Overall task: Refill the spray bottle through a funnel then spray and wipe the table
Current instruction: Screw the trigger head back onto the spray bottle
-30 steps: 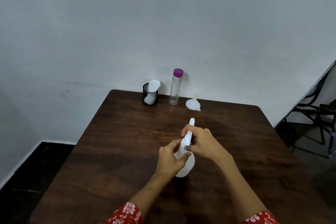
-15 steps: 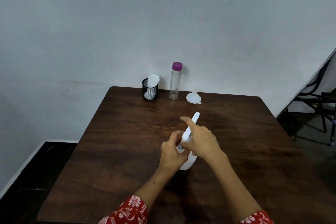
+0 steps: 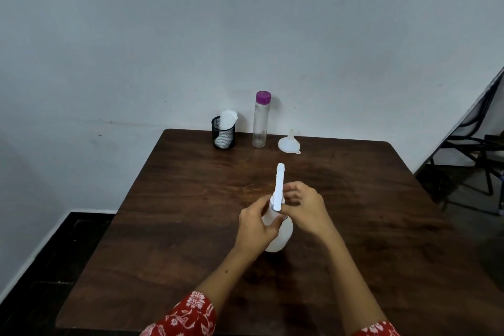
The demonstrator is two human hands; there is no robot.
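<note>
- Since a moment ago, the white plastic spray bottle has been straightened upright on the dark wooden table.
- Left hand grips the bottle's shoulder; right hand curls fingers round its neck.
- Farther back stand a white plastic funnel, a clear purple-capped bottle and a black mesh cup.

Look to the far right and you see a dark metal chair frame standing on the grey floor, well apart from everything else. Ahead of you rises a plain pale wall. At its foot on the left runs a white baseboard above dark flooring.
</note>
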